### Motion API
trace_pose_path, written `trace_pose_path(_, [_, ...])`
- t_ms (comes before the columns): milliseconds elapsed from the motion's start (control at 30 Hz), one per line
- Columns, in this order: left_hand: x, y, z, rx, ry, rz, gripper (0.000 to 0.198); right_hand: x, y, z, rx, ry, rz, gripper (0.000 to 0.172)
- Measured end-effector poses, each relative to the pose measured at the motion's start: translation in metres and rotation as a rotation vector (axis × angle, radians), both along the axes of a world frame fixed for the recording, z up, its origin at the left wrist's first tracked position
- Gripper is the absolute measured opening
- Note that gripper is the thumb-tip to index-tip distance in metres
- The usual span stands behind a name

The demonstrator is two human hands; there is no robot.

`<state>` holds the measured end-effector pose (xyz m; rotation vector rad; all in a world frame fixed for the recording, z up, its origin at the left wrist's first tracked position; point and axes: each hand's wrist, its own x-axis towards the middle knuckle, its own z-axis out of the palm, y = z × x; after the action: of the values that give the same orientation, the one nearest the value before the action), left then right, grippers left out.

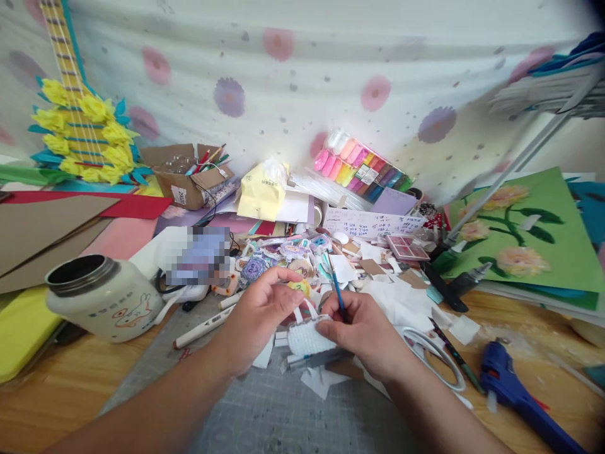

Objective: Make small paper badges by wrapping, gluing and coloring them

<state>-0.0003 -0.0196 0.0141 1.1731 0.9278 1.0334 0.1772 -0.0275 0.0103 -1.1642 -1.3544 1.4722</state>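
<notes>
Over the grey cutting mat (265, 403), both my hands meet around a small white textured piece (307, 339). My left hand (259, 318) curls over it from the left, thumb and fingers pinching at its upper edge. My right hand (362, 331) grips its right side, fingers closed, and also holds a thin blue-handled brush (334, 284) that points up and away. A grey strip (316, 360) and white paper scraps lie just beneath the piece.
A white jar (101, 296) stands open at the left, white markers (203, 325) beside the mat. Paper cut-outs and stickers (283, 252) crowd the middle. A blue glue gun (515, 391) and scissors (435, 356) lie right. A clay pack (362, 167), cardboard box (189, 173) and green flower sheet (520, 233) sit behind.
</notes>
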Motion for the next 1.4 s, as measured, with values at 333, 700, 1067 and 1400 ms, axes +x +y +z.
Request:
trace_pose_path(333, [0.003,0.0,-0.002,0.048,0.146,-0.012,0.031,0.007,0.002,0.004,0.068,0.126,-0.026,0.029])
trace_pose_path(700, [0.005,0.005,-0.006,-0.084,-0.001,-0.044,0.025,0.007,0.008,-0.001,0.084,0.107,-0.089,0.038])
trace_pose_path(1067, [0.003,0.011,-0.013,0.008,-0.014,0.053,0.016,0.009,0.016,-0.013,0.129,0.12,-0.166,0.038])
trace_pose_path(1400, [-0.002,0.016,-0.012,0.102,-0.05,0.185,0.015,0.034,0.028,-0.01,0.251,0.046,-0.304,0.033])
